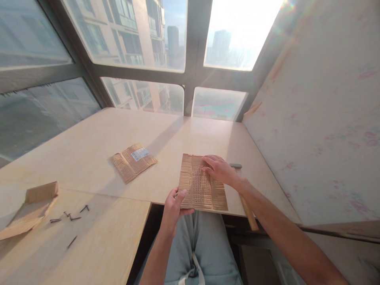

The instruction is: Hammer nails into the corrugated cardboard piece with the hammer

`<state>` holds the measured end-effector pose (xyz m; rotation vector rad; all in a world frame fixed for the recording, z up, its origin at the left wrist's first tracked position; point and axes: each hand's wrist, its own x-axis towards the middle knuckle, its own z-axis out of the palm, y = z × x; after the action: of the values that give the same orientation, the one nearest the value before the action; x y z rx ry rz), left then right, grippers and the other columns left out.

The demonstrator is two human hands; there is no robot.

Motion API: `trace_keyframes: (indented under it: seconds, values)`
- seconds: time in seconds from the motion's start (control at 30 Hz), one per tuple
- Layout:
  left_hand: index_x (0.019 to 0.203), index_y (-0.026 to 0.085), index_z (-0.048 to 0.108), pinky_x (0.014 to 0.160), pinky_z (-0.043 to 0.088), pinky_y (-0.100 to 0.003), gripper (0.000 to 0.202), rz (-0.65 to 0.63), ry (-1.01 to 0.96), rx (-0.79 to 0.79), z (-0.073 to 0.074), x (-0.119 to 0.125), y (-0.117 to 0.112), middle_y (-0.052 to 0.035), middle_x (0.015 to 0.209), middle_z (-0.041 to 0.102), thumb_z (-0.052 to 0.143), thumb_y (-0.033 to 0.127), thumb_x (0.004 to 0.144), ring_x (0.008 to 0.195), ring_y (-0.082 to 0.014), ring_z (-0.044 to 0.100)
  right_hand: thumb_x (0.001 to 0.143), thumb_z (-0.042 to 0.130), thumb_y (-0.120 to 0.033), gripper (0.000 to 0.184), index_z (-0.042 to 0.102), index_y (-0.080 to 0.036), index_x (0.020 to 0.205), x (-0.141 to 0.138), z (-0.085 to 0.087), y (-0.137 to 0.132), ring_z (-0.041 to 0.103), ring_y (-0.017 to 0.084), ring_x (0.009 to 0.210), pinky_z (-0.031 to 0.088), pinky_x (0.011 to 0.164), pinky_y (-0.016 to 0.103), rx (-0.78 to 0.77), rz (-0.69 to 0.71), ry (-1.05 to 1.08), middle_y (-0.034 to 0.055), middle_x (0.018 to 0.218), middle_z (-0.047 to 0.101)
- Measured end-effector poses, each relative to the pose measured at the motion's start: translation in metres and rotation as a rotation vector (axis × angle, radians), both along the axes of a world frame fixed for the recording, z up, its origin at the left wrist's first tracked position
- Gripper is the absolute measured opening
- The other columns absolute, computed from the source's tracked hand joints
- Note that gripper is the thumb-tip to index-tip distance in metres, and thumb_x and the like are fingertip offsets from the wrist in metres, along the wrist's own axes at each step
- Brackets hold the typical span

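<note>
A flat piece of corrugated cardboard [200, 186], with rows of small holes through its middle, lies at the table's front edge before me. My left hand [173, 208] grips its lower left side, thumb on top and fingers reaching underneath. On the upper right of the sheet rests my right hand [221, 170], its fingers stretched out and touching the surface. Partly hidden beneath my right forearm is a hammer with a wooden handle [249, 211]; its grey metal head [236, 166] shows just beyond that hand.
A second cardboard piece [133, 162] with a white label lies left of centre. Several dark nails [71, 217] are scattered on the left tabletop [109, 241], beside a folded cardboard piece [32, 209]. Windows border the back; a floral-patterned wall [326, 150] rises at right.
</note>
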<state>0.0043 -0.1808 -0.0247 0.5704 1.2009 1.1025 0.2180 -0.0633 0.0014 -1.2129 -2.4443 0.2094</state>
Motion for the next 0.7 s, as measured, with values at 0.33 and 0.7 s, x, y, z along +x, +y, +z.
trace_keyframes:
  seconds: [0.33,0.7]
  values:
    - [0.115,0.016,0.058,0.055,0.059,-0.03,0.057,0.012,0.069,0.013,-0.002,-0.016,-0.013,-0.0104,0.097,0.069,0.074,0.049,0.07,0.085,-0.0228,0.068,0.091,0.058,-0.027,0.027,0.063,-0.018,0.117,-0.003,-0.003,0.002,0.061,0.03,0.113,0.047,0.097,0.047,-0.036,0.008,-0.066,0.0131,0.118,0.068]
    - [0.119,0.012,0.061,0.087,0.05,-0.044,0.047,0.431,1.492,-0.056,-0.017,-0.209,-0.06,-0.0167,0.107,0.067,0.05,0.039,0.082,0.09,-0.0282,0.064,0.093,0.048,-0.039,0.037,0.064,-0.017,0.118,0.01,-0.018,0.009,0.061,0.033,0.115,0.048,0.098,0.051,-0.033,0.043,-0.023,0.0168,0.123,0.067]
